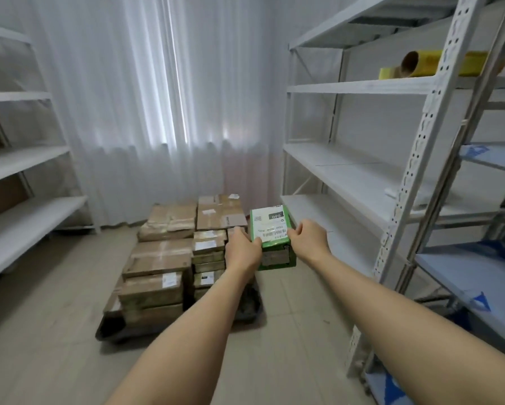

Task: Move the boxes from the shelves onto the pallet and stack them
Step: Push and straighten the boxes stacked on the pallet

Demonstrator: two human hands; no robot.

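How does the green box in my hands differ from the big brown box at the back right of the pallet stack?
The green box is bright green with a large white label covering its top; the brown box is plain cardboard with small white stickers. The green box is held in the air by the left hand and right hand; the brown box rests on the stack on the pallet. The green box looks smaller. Both are closed and labelled.

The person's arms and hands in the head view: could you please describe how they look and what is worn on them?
Both forearms are bare, with no sleeves in view. The left hand and right hand wear no gloves, and no watch, ring or bracelet shows on what is visible of either.
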